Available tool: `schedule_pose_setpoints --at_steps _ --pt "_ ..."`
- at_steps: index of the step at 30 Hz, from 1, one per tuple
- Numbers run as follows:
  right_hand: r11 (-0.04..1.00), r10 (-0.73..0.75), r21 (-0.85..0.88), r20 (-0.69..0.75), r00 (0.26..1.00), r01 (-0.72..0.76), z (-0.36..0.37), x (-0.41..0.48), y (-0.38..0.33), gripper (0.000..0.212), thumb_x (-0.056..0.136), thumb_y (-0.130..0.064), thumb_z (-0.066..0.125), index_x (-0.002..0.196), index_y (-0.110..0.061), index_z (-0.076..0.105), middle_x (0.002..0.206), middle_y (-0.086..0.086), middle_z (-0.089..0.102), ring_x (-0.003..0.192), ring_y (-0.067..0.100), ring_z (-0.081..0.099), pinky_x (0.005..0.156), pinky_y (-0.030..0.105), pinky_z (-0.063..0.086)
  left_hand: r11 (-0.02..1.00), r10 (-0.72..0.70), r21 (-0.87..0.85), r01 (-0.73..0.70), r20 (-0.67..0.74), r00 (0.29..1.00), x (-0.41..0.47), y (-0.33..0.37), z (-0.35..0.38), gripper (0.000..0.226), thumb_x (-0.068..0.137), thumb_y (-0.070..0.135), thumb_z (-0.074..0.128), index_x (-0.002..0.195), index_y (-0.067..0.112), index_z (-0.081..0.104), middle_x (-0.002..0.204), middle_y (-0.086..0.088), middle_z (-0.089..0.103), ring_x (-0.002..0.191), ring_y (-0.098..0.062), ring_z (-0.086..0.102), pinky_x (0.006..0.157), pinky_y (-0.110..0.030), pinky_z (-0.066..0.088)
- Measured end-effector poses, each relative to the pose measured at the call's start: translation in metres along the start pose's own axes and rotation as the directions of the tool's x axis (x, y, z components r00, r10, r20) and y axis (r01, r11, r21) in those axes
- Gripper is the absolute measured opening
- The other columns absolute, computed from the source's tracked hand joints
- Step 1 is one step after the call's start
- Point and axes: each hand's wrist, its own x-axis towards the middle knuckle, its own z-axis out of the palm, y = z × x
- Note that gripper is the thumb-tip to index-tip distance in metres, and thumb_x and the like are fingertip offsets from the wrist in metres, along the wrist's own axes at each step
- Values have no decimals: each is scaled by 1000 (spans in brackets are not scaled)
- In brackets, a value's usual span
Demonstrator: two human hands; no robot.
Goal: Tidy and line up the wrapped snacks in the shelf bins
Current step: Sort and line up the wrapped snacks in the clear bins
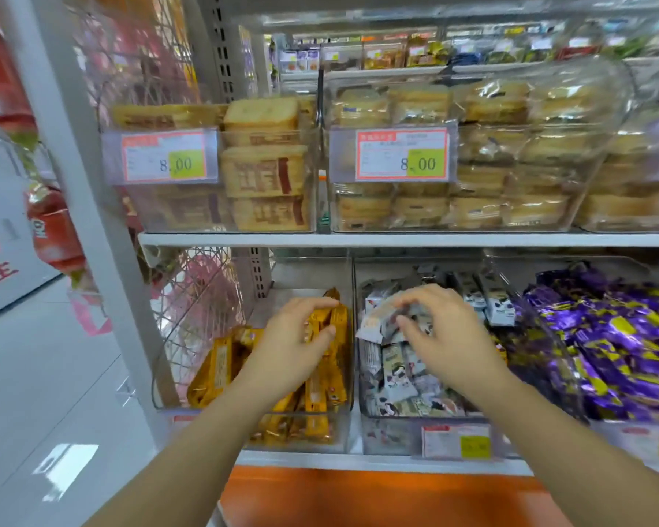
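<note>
Stock tidying, lower shelf [358, 460].
Yellow bars [333, 344] in the left bin [282, 302] are gripped upright by the left hand [286, 344], fingers [320, 304] curled, probably for squaring; a grey-white packet [381, 321] over the middle bin [389, 437] is pinched by the right hand [446, 332] for realigning; bread bins [602, 85] are stocked beyond.

Bins sat on two shelves
The top shelf [396, 239] held clear bins of bread [621, 108]. The low shelf [358, 461] held three clear bins [343, 435] side by side.
</note>
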Motion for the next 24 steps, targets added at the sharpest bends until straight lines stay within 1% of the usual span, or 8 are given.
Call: schedule_pose_setpoints --at_steps 4,8,11,13,15,18,20,24 --pt "920 220 -330 -15 975 -212 -43 5 63 39 92 -26 54 132 -25 50 125 4 55 117 27 43 100 39 34 971 183 135 -197 106 977 24 31 29 36 95 27 54 131 30 51 129 12 46 122 -4 39 93 -1 22" --pt "766 337 -632 241 910 -116 -65 6 101 58 94 -40 50 146 -33 24 147 -1 34 136 25 26 113 51 12 936 232 207 -284 244 942 54 62 62 36 97 29 51 132 33 50 135 8 47 125 -15 41 107 -35 34" --pt "782 328 -621 328 886 -59 -71 0 112 40 92 -42 50 132 -36 47 141 -6 44 138 22 23 113 56 3 907 214 272 -322 361 908 79 86 83 36 97 33 49 133 35 49 131 4 53 110 -15 53 93 -36 46" --pt "805 314 -588 307 899 -81 -77 -5 117 17 90 -45 50 94 -36 63 116 -10 59 133 17 29 113 55 -2 895 176 308 -324 422 889 97 97 96 38 98 32 48 136 33 46 123 1 60 86 -11 56 67 -20 45" --pt "822 312 -557 270 911 -117 -85 -8 118 22 89 -46 51 72 -32 55 92 -13 59 121 11 39 115 52 -3 883 138 342 -320 463 876 113 106 110 42 100 31 45 142 28 41 124 -2 59 90 -17 58 59 -17 36" --pt "856 273 -495 187 944 -150 -93 -9 122 9 91 -42 52 97 -36 57 107 -12 55 120 13 42 117 47 1 868 99 384 -315 488 867 131 116 134 51 101 33 41 148 21 27 139 -13 47 120 -27 49 79 -24 35" --pt "864 284 -481 223 933 -148 -93 -12 126 29 92 -41 52 121 -38 51 130 -12 48 129 14 36 117 46 2 865 92 381 -325 518 851 138 120 148 56 100 35 43 150 22 22 147 -13 38 129 -27 42 94 -25 34" --pt "905 248 -408 278 928 -120 -94 -17 135 42 93 -37 53 134 -38 45 145 -15 37 137 11 26 118 45 3 870 28 366 -332 634 773 146 118 160 61 89 29 62 144 20 35 142 -9 41 122 -25 47 96 -30 41"
